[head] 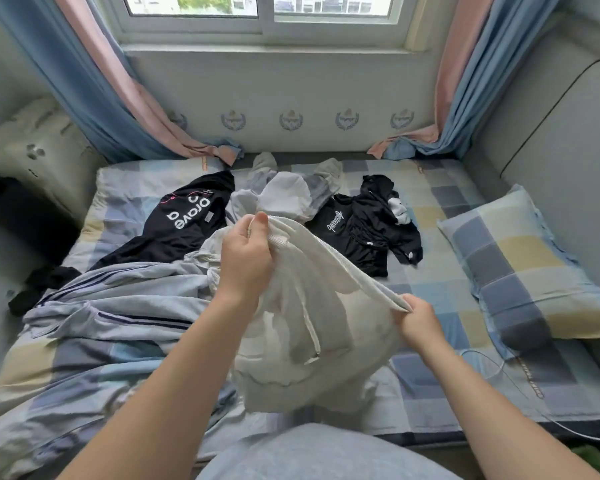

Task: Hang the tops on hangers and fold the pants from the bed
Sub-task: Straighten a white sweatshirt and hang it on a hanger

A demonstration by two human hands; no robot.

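Holding cream garment [291,341] above the bed [430,271], ribbed edge pulled taut, probably to tell top from pants: left hand [246,251] pinching it at 11 o'clock, right hand [418,320] pinching at 3. Beyond: printed black top [184,220] at 10, black hoodie [364,230] at 1.

Sliding window [264,15] at top, flanked by 2 blue-and-pink drapes: left curtain [94,98], right curtain [465,91], hems bunched at the bottom. Row of blue crests [291,120] on the wall below. Checked pillow [520,268] at right, beside grey padded panel [551,133]. Thin white cable [503,367] near the pillow.
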